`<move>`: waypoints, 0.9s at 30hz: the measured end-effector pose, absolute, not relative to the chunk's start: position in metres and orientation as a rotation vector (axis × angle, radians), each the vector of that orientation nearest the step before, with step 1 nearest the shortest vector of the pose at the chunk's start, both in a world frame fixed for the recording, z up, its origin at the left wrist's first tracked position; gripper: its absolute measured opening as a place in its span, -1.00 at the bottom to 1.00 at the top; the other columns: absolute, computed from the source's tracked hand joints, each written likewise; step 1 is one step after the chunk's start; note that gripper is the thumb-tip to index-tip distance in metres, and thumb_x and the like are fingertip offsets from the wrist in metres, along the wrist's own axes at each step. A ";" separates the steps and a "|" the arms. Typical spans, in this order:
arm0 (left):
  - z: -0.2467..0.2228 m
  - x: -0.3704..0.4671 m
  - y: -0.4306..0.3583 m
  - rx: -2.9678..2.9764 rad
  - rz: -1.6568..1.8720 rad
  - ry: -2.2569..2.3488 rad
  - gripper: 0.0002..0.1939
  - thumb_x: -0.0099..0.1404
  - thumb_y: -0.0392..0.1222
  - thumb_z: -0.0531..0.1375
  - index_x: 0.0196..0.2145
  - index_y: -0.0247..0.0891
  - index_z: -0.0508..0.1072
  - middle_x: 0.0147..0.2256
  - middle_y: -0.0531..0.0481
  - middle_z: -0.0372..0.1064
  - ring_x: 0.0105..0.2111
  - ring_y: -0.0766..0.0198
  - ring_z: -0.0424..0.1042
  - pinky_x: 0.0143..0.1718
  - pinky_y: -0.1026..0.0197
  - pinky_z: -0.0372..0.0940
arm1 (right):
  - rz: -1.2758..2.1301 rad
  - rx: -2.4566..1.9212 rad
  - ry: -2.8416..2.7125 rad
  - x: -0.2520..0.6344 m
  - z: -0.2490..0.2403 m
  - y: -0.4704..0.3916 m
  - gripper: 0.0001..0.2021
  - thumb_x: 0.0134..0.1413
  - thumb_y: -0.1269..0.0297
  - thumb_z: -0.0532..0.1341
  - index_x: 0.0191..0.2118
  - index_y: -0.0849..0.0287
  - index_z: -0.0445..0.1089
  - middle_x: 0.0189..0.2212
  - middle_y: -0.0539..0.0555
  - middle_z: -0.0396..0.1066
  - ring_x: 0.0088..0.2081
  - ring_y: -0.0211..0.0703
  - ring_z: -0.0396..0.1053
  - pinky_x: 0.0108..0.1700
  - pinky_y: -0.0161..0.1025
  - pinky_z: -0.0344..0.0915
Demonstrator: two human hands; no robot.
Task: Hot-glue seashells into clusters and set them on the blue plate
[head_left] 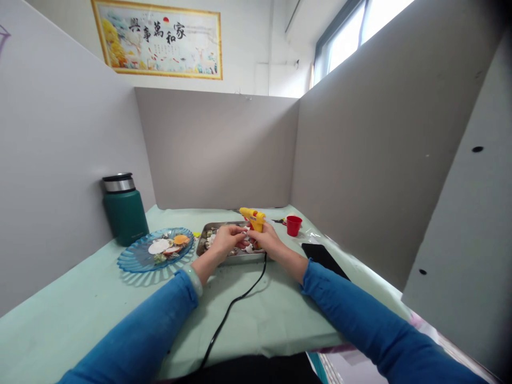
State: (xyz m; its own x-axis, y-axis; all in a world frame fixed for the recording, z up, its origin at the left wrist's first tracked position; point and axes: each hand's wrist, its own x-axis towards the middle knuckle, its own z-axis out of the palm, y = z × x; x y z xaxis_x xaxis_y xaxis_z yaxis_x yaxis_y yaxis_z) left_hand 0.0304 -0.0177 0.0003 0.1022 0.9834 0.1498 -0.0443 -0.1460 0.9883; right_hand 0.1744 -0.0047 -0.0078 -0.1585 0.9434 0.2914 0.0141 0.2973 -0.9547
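Note:
A yellow hot glue gun [253, 216] is gripped in my right hand [269, 239], its nozzle end toward the upper left. Close beside it, my left hand [227, 239] has its fingertips pinched together, and what they hold is too small to make out. Both hands are over a metal tray [236, 260] of shells and pale pieces, and they partly cover it. From the glue gun a black cord [232, 305] runs down toward the table's front edge.
Left of the tray lies a blue scalloped plate [130, 260] with shells, near a green flask [126, 213]. At right are a red cup [294, 226] and a black phone-like slab [325, 260]. Grey partitions [224, 149] enclose the table on three sides.

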 end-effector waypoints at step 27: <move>0.000 0.024 -0.014 1.187 1.332 0.911 -0.81 0.10 -0.31 0.39 -0.36 -0.38 0.45 -0.38 -0.12 0.49 -0.41 0.25 0.53 -0.39 0.27 0.41 | 1.089 -0.878 -1.399 0.177 -0.008 -0.005 -0.68 -0.18 0.24 0.30 -0.22 0.19 0.35 -0.53 -0.06 0.30 -0.55 -0.29 0.25 -0.56 -0.34 0.20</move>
State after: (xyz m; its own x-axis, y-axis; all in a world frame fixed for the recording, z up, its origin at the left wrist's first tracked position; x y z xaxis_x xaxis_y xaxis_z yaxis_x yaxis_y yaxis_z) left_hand 0.0241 -0.0144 -0.0002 0.0791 0.9861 0.1463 -0.2208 -0.1258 0.9672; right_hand 0.1768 -0.0049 -0.0081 -0.1215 0.9437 0.3078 -0.0671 0.3016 -0.9511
